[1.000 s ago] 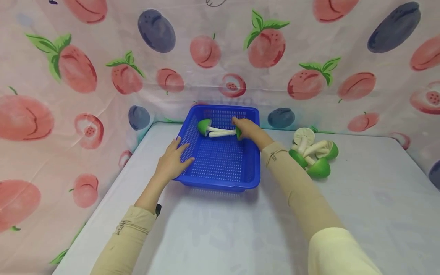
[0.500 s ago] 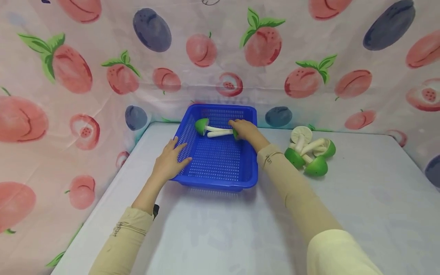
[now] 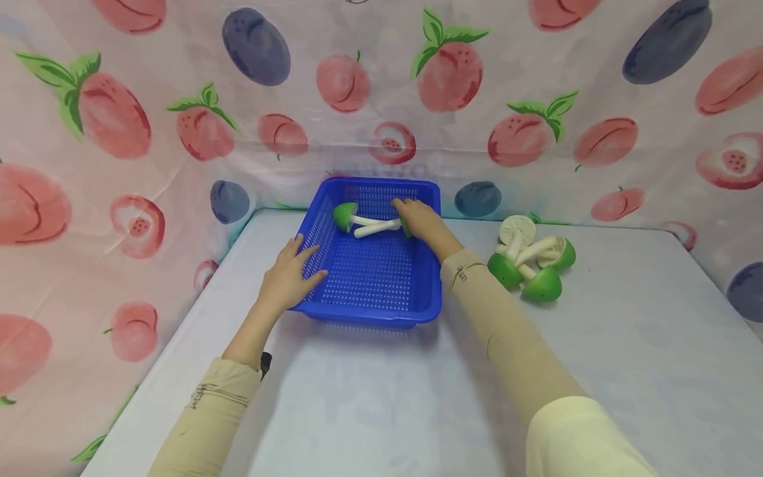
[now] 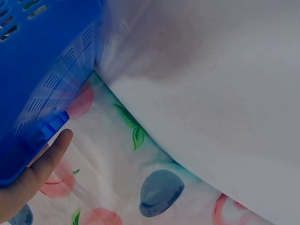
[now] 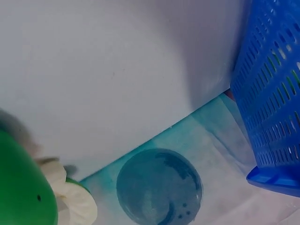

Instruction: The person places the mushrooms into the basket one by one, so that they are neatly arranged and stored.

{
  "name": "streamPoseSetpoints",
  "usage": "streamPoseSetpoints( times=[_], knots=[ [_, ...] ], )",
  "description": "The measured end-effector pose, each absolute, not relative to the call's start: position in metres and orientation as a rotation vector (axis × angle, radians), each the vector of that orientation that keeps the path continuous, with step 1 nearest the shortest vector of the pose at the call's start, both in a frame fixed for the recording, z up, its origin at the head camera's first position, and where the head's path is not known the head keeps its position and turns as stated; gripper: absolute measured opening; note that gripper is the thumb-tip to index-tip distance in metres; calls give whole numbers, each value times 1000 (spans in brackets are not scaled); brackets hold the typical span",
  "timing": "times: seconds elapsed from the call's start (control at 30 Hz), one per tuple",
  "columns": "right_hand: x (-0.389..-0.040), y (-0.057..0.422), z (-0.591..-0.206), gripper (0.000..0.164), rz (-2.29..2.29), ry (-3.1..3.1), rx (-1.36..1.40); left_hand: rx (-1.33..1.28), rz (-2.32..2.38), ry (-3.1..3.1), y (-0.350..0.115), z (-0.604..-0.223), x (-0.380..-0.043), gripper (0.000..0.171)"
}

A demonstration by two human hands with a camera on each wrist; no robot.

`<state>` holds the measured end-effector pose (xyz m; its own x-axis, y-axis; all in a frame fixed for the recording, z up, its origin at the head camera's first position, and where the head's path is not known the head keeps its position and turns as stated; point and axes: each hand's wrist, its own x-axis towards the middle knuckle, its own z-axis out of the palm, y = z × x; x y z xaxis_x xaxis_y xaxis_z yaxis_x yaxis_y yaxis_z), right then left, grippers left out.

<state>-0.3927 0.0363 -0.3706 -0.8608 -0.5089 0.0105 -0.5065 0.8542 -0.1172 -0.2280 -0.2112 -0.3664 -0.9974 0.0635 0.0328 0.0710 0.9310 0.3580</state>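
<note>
A blue perforated plastic basket (image 3: 366, 313) stands on the white table. My left hand (image 3: 283, 279) rests at its left rim with fingers spread; one finger (image 4: 55, 152) lies beside the rim in the left wrist view. Inside, near the back wall, my right hand (image 3: 420, 220) holds a green-capped toy mushroom (image 3: 377, 228) by its cap, which the fingers mostly cover. Its white stem points left and crosses the stem of a second mushroom (image 3: 344, 217), whose cap faces the left wall. The right wrist view shows the basket's outer side (image 5: 272, 112) but not the right hand.
Several more green-capped mushrooms (image 3: 541, 285) lie in a pile on the table right of the basket; one cap (image 5: 26, 185) shows close up in the right wrist view. A fruit-printed cloth (image 3: 352, 149) hangs behind and to the left.
The head view has shifted slightly, so everything appears a little further left and up. The mushroom in my right hand tilts slightly more, cap end higher. My left hand stays at the rim.
</note>
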Motion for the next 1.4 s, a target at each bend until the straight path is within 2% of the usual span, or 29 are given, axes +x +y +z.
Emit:
streamPoseSetpoints(
  times=[0.7,0.83,1.03,1.4],
  knots=[
    [-393,41,-366,36,-520,3115,-904,-115,-574,-3076,-213,-366,-229,63],
    [-392,43,-368,28,-603,3213,-935,-122,-581,-3077,-213,-366,-229,63],
    [-392,45,-364,13,-962,3528,-932,-116,-557,-3065,-215,-359,-234,62],
    [-360,70,-360,15,-1070,3493,-754,-115,-557,-3091,-210,-365,-229,63]
  ],
)
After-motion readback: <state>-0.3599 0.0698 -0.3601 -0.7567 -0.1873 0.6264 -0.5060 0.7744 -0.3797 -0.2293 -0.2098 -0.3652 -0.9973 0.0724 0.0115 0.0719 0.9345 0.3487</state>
